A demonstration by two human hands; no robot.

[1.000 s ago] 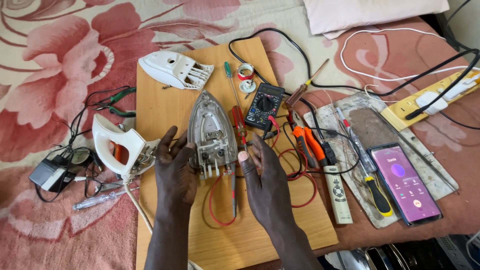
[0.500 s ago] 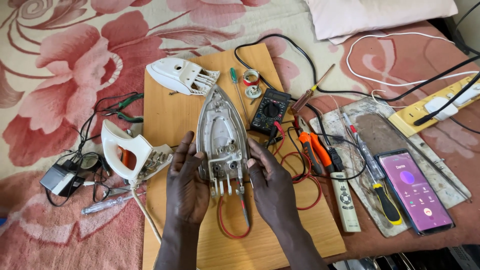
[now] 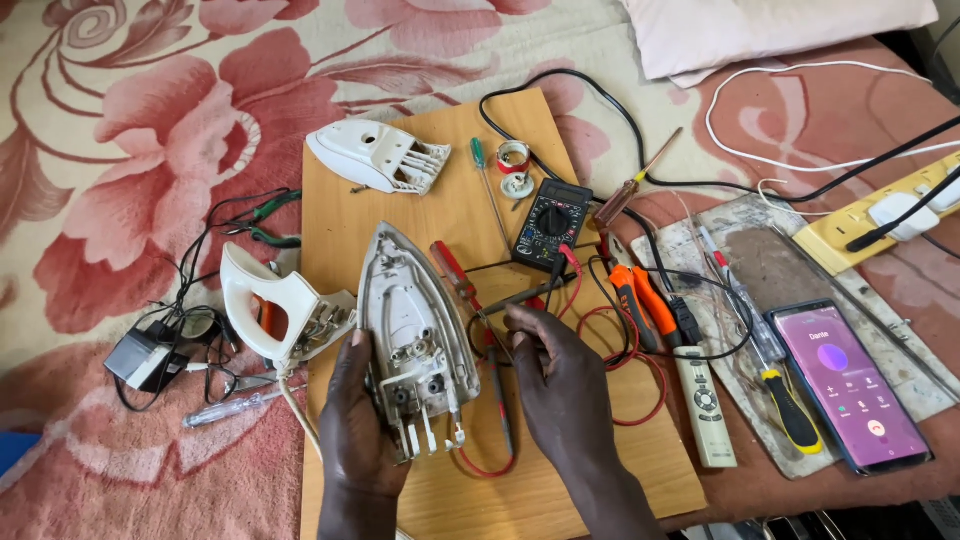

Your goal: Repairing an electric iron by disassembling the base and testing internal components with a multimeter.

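My left hand (image 3: 357, 420) grips the rear of an opened clothes iron base (image 3: 405, 320), its metal terminals showing, resting on a wooden board (image 3: 590, 470). My right hand (image 3: 560, 380) is just right of the iron, fingers pinching a black multimeter probe (image 3: 525, 297). A red probe (image 3: 497, 390) lies under that hand, its red lead looping on the board. The black multimeter (image 3: 552, 222) sits further back. A red-handled screwdriver (image 3: 452, 270) lies beside the iron.
The iron's white handle (image 3: 265, 310) and white top cover (image 3: 375, 155) lie apart on the left. Orange pliers (image 3: 640, 300), a grey remote (image 3: 705, 405), screwdrivers, a lit phone (image 3: 850, 385) and a yellow power strip (image 3: 880, 215) crowd the right. A small adapter (image 3: 140, 358) with wires lies on the flowered bedspread.
My right hand has left the iron's right side and moved right to pinch the black probe. My left hand still holds the iron, which stays on the board.
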